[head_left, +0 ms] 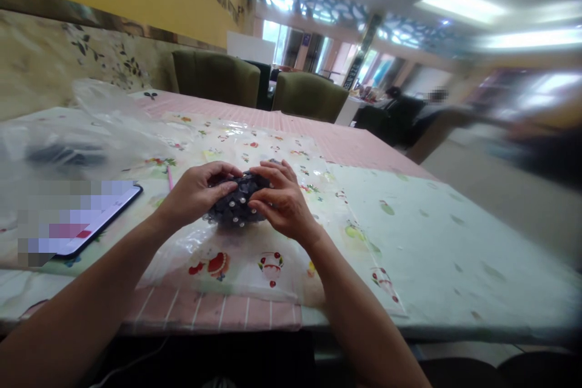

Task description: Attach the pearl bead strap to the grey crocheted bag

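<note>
Gripping the dark, pearl-dotted piece between thumb and fingers, your left hand steadies one side, while your right hand curls its fingers and thumb onto the other. The piece sits at the middle of the clear, fruit-printed sheet; a phone and a pink stick lie to your left.

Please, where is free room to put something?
Room shows on the pale green cloth, right of the patterned sheet. Left is crowded by phone and plastic bag; the middle, by left hand, right hand and beaded piece.
</note>
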Demonstrator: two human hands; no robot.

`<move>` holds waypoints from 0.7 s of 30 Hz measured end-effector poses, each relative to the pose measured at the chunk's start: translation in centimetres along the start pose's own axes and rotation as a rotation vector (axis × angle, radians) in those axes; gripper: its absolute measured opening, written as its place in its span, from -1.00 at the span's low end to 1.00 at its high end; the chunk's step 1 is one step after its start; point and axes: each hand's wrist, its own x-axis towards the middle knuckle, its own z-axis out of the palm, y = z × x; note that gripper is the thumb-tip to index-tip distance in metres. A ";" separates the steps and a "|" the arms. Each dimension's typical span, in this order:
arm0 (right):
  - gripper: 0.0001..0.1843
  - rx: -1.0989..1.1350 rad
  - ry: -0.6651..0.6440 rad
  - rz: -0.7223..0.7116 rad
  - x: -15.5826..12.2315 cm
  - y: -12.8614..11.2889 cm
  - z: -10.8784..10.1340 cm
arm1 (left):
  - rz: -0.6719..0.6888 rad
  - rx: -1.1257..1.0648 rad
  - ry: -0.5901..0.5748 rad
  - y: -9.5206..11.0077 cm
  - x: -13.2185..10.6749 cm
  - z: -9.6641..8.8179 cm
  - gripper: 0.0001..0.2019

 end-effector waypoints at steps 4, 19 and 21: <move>-0.85 0.048 0.127 0.122 0.1 0.1 -0.3 | 0.174 0.157 -0.003 0.2 -0.2 0.1 -0.84; -0.93 -0.188 0.091 0.061 -0.2 0.4 0.8 | 0.349 0.303 0.033 0.0 -0.4 0.5 -0.73; -0.91 -0.186 0.081 0.066 -0.2 0.3 1.1 | 0.284 0.282 0.005 0.1 -0.4 0.3 -0.69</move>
